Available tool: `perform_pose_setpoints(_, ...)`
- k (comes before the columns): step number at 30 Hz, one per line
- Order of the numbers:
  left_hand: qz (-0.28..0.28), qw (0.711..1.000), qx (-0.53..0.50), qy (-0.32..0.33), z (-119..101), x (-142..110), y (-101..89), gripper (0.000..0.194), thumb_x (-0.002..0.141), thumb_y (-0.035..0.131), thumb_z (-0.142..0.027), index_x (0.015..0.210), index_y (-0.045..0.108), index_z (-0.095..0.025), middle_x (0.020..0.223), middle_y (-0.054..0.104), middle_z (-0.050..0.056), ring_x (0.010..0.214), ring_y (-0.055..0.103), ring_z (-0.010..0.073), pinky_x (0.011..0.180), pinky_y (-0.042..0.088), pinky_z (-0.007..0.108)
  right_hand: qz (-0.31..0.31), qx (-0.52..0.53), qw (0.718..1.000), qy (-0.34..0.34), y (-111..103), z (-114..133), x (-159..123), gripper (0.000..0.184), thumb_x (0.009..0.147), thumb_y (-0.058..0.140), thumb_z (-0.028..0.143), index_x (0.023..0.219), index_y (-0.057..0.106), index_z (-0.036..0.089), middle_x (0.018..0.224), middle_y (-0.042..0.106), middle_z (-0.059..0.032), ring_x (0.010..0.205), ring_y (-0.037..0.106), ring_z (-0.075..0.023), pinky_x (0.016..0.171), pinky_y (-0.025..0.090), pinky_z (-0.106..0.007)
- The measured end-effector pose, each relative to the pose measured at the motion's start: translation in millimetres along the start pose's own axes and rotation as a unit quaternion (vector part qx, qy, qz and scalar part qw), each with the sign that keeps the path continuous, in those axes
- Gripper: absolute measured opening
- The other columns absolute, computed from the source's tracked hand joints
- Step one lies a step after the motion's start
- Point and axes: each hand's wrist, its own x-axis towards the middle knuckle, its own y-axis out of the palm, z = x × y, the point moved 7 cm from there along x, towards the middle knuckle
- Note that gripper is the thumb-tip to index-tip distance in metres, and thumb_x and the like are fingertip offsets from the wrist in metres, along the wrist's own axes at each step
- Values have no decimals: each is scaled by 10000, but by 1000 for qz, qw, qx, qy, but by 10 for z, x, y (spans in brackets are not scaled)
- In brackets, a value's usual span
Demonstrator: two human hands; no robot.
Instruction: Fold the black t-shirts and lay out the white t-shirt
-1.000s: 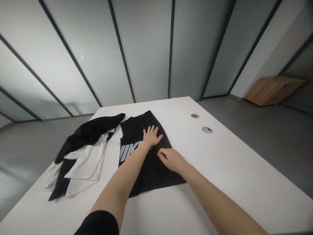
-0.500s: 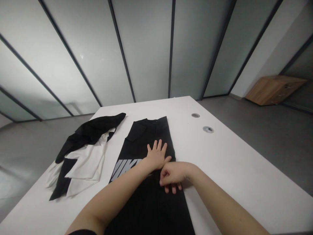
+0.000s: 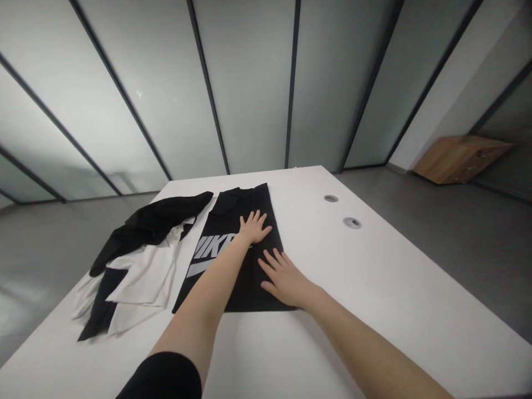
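A black T-shirt (image 3: 245, 282) with a pale grey printed logo lies flat on the white table, its sides folded inward into a long panel. My left hand (image 3: 253, 227) rests flat on the shirt's upper middle, fingers spread, and my left forearm crosses over part of the print. Lower down, along the shirt's right edge, my right hand (image 3: 285, 277) lies palm down with its fingers apart. Neither hand grips the cloth.
To the left is a loose heap of clothes, with a black garment (image 3: 162, 219) over a white one (image 3: 143, 271). Two round cable grommets (image 3: 331, 198) (image 3: 352, 223) are set in the white table (image 3: 394, 288). A wooden cabinet (image 3: 453, 160) stands on the floor at the far right.
The shirt has shifted away from me and slightly left, so its hem now shows on the table. My left hand has moved forward with it; my right hand has turned and flattened out.
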Motion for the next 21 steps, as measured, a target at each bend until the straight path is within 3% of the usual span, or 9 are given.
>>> perform_pose_setpoints(3,6,1000,-2,4,21,40,-22,776,1053,273,-674,1725,239,-287,1810,143,95,1664,122,369,1282,148,730,29,-9,999,-16,68,93,-50,755,1069,531,522,1702,354,148,1778,184,-190,1641,68,-470,1310,126,-664)
perform_pose_setpoints(8,15,999,20,-26,-63,70,-67,760,1048,320,-599,1700,318,-209,1794,188,147,1657,130,402,1281,127,737,73,37,993,-79,59,284,-108,714,1065,538,400,1699,351,131,1762,198,-202,1646,79,-421,1326,134,-635)
perform_pose_setpoints(10,-6,998,40,-39,-155,80,-78,720,1033,379,-503,1651,407,-136,1782,210,182,1660,115,395,1301,118,696,111,77,983,-123,40,386,-137,699,1047,557,337,1691,371,140,1756,202,-203,1648,94,-387,1334,125,-611)
perform_pose_setpoints(13,-38,997,33,-54,-290,87,-28,676,1009,395,-361,1607,450,-51,1751,279,224,1645,207,367,1317,206,597,174,175,953,-179,-10,547,-203,615,1045,545,246,1652,461,195,1759,199,-152,1653,89,-316,1342,92,-558)
perform_pose_setpoints(17,-62,995,0,-80,-332,83,77,690,1022,351,-339,1634,390,-22,1734,315,235,1620,286,359,1305,272,549,275,367,866,-198,-20,692,-302,479,1060,562,232,1532,631,271,1690,414,-63,1631,242,-238,1336,136,-455)
perform_pose_setpoints(19,-75,993,-6,-88,-318,80,87,684,1029,342,-340,1643,378,-40,1739,315,218,1625,276,350,1311,257,544,352,478,788,-164,50,683,-347,443,1033,666,400,1439,711,227,1607,545,-102,1558,423,-257,1299,265,-394)
perform_pose_setpoints(21,-81,992,-11,-93,-303,76,83,677,1034,336,-335,1647,374,-49,1741,316,210,1628,275,342,1315,249,531,447,553,695,-103,166,615,-411,613,911,787,602,1379,736,208,1455,689,-149,1333,677,-271,1175,457,-349)
